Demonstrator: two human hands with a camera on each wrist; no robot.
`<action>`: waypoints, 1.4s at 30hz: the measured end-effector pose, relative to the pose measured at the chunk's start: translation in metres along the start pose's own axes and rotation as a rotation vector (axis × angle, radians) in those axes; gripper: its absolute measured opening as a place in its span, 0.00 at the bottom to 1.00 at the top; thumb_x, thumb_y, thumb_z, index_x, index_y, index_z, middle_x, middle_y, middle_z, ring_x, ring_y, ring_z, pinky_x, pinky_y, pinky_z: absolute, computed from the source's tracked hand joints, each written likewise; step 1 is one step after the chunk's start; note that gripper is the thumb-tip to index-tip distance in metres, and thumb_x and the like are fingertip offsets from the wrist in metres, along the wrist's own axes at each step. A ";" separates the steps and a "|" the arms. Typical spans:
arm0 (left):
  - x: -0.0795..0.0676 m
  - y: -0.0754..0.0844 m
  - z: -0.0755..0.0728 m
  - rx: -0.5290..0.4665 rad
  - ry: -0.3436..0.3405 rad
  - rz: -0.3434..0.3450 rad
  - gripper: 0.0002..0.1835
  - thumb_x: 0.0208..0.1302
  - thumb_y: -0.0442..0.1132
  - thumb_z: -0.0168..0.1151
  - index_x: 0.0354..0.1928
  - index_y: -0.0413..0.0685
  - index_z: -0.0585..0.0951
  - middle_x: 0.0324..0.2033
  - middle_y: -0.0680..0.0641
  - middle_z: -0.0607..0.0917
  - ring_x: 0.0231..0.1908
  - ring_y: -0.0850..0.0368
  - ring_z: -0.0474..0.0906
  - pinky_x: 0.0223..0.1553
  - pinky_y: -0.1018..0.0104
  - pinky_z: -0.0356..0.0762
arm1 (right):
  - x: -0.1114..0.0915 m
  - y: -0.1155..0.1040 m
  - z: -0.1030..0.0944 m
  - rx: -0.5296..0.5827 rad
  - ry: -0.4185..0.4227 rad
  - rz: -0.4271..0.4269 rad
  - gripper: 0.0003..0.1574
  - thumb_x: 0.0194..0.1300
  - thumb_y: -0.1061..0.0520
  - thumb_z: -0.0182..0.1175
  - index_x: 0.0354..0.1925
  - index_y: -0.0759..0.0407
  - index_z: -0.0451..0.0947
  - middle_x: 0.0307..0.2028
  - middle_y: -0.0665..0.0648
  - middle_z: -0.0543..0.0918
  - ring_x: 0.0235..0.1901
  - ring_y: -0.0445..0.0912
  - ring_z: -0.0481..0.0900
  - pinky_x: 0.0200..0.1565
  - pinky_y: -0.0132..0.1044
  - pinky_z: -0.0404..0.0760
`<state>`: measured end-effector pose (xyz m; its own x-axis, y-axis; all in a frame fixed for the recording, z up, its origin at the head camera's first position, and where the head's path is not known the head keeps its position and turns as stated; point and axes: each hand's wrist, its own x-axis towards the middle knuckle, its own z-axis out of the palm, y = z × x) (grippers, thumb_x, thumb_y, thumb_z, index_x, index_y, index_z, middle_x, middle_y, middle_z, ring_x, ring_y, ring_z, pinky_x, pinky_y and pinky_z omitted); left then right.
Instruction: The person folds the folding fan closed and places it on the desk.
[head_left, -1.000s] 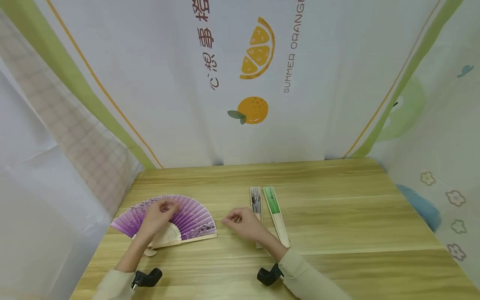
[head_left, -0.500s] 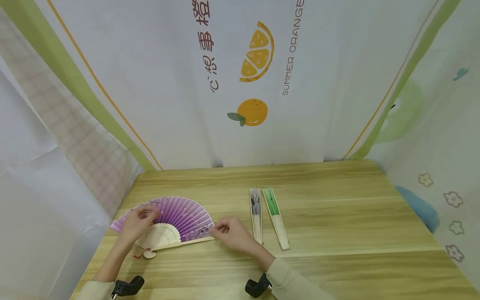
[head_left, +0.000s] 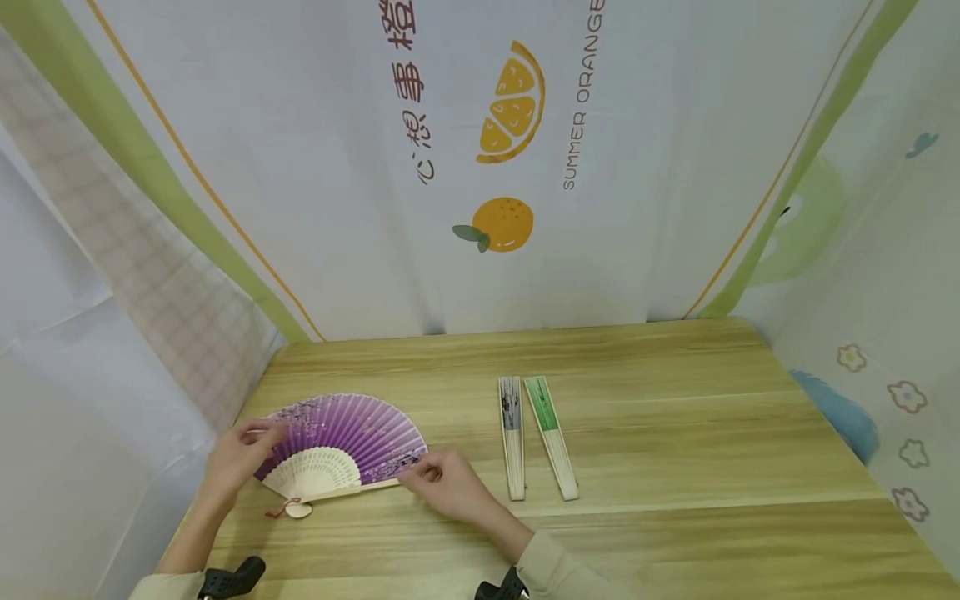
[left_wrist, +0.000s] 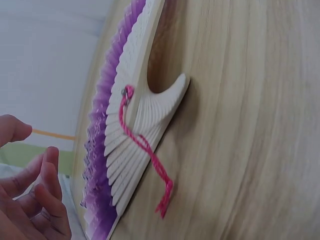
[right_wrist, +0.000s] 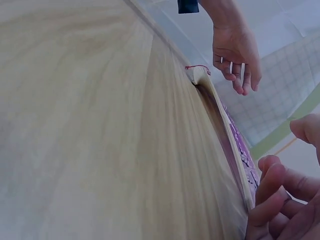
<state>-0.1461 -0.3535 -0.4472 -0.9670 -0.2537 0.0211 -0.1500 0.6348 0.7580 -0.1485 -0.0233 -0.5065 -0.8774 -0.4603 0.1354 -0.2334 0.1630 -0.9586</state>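
A purple folding fan [head_left: 363,433] lies spread on the table at the left of the head view. Its pale slats [head_left: 318,471] meet at a rounded end with a pink-red cord [left_wrist: 145,142]. My left hand [head_left: 238,458] is over the fan's left end, thumb and loosely bent fingers apart with nothing between them in the left wrist view. At the opposite end, my right hand [head_left: 450,487] overlaps the tip of the outer rib [right_wrist: 235,145]. Its thumb stands away from the bent fingers, which come right up to that rib in the right wrist view.
Two folded fans, one grey [head_left: 512,437] and one green [head_left: 551,437], lie side by side right of the right hand. The wood-grain table [head_left: 675,433] ends at a white printed curtain [head_left: 360,250] behind, with more cloth at both sides.
My left hand has moved left and toward me across the purple fan. The right hand has come left and nearer me, from beside the grey fan to the purple fan's right end.
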 end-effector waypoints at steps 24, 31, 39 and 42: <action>-0.010 -0.023 -0.027 0.010 0.027 -0.119 0.29 0.71 0.47 0.65 0.55 0.23 0.75 0.41 0.35 0.84 0.33 0.62 0.77 0.32 0.68 0.77 | -0.008 -0.004 0.025 0.045 -0.043 0.012 0.12 0.64 0.51 0.72 0.35 0.59 0.85 0.24 0.44 0.77 0.24 0.36 0.73 0.31 0.31 0.75; -0.014 -0.028 -0.030 0.025 0.030 -0.107 0.29 0.70 0.44 0.65 0.57 0.20 0.73 0.37 0.36 0.85 0.31 0.60 0.77 0.31 0.68 0.76 | -0.009 -0.005 0.033 0.045 -0.045 0.029 0.12 0.63 0.52 0.72 0.36 0.60 0.84 0.21 0.44 0.76 0.21 0.35 0.72 0.28 0.30 0.74; -0.017 -0.037 -0.034 -0.026 0.001 -0.099 0.31 0.70 0.41 0.64 0.59 0.17 0.69 0.35 0.37 0.86 0.30 0.60 0.81 0.31 0.67 0.79 | -0.011 -0.008 0.036 0.066 -0.053 0.031 0.12 0.64 0.53 0.72 0.36 0.61 0.84 0.20 0.44 0.76 0.19 0.35 0.70 0.25 0.29 0.72; -0.017 -0.041 -0.036 -0.021 -0.002 -0.118 0.33 0.70 0.42 0.65 0.61 0.17 0.67 0.33 0.40 0.86 0.29 0.60 0.80 0.31 0.66 0.79 | -0.012 -0.009 0.036 0.066 -0.051 0.036 0.12 0.64 0.54 0.72 0.36 0.61 0.84 0.20 0.44 0.76 0.19 0.35 0.70 0.25 0.30 0.72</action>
<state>-0.1164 -0.4008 -0.4551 -0.9432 -0.3245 -0.0707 -0.2589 0.5850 0.7686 -0.1212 -0.0510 -0.5089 -0.8616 -0.4997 0.0892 -0.1726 0.1230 -0.9773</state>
